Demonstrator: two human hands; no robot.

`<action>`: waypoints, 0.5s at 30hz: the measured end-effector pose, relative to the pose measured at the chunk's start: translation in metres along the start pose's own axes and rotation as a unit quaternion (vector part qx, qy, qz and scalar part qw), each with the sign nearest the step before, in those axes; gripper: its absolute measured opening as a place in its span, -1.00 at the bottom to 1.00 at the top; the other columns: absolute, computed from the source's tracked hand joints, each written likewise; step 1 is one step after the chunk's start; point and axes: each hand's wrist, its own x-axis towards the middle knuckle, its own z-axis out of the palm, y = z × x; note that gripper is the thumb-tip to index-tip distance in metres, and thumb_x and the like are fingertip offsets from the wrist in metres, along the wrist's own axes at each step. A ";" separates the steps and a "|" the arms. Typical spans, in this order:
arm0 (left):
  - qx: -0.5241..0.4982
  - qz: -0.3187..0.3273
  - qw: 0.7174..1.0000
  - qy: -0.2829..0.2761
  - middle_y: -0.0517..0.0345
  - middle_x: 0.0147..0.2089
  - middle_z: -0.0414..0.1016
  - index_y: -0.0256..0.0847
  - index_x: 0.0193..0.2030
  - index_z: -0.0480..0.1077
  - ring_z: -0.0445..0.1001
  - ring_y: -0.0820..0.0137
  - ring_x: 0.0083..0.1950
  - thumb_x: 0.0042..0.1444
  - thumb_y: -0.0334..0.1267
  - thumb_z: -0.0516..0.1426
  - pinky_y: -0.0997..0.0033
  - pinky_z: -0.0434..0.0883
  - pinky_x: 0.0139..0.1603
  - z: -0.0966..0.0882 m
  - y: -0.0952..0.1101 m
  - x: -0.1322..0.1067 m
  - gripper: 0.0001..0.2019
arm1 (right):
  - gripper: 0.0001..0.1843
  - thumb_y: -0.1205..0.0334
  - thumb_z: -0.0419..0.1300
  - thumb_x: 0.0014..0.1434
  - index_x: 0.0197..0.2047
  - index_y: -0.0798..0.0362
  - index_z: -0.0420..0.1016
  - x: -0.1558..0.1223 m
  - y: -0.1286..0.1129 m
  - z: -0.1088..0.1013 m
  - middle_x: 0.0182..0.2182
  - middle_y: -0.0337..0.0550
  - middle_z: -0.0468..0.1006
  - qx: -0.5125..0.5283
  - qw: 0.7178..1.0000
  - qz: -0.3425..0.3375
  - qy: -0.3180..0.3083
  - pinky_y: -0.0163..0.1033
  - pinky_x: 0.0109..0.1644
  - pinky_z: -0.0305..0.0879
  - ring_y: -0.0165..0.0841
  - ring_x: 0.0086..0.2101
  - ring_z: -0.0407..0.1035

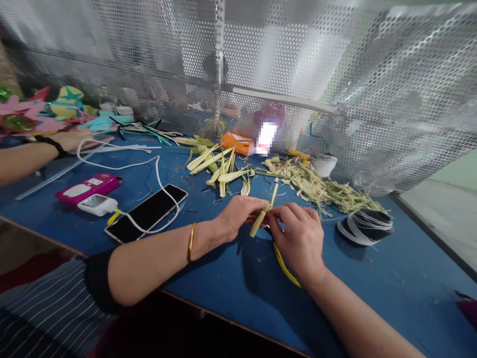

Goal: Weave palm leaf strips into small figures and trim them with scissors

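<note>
A small piece of folded pale corn husk is pinched between my hands above the blue table, one narrow end pointing up and another down. My left hand, with a gold bangle at its wrist, grips it from the left. From the right, my right hand has thumb and fingers closed at the folded middle. Under the right hand lies a tool with a curved yellow handle, mostly hidden. Just beyond the hands, loose husk strips are spread out.
A heap of shredded husk and a spool of white string lie right. A phone, white cable and pink device lie left. Another person's hand rests far left. Perforated silver sheeting stands behind.
</note>
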 end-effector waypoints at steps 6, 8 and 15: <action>-0.007 0.009 1.000 0.016 0.17 -0.47 0.48 -0.29 -0.42 0.52 0.41 0.54 -0.45 0.08 -0.34 0.19 0.44 0.41 -0.28 -0.001 -0.006 0.006 -0.89 | -0.77 0.28 0.08 0.31 -0.37 0.03 0.47 -0.001 0.001 0.001 -0.50 -0.22 0.46 -0.020 1.000 -0.019 -0.013 -0.17 -0.16 0.06 -0.34 -0.42 0.31; -0.016 0.012 1.000 0.022 0.17 -0.47 0.48 -0.29 -0.41 0.53 0.41 0.54 -0.46 0.06 -0.38 0.20 0.44 0.40 -0.28 -0.003 -0.008 0.008 -0.92 | -0.79 0.28 0.07 0.32 -0.32 0.03 0.48 0.000 0.001 0.000 -0.46 -0.20 0.48 -0.030 0.999 -0.032 -0.018 -0.16 -0.13 0.06 -0.33 -0.39 0.32; -0.004 0.041 0.999 0.024 0.18 -0.48 0.49 -0.30 -0.38 0.55 0.34 0.56 -0.52 0.01 -0.40 0.22 0.54 0.28 -0.48 -0.007 -0.014 0.009 -0.94 | -0.76 0.44 0.03 0.28 -0.30 0.02 0.48 0.002 -0.006 0.000 -0.29 -0.14 0.54 -0.005 0.977 -0.201 -0.075 -0.14 -0.06 0.10 -0.31 -0.31 0.31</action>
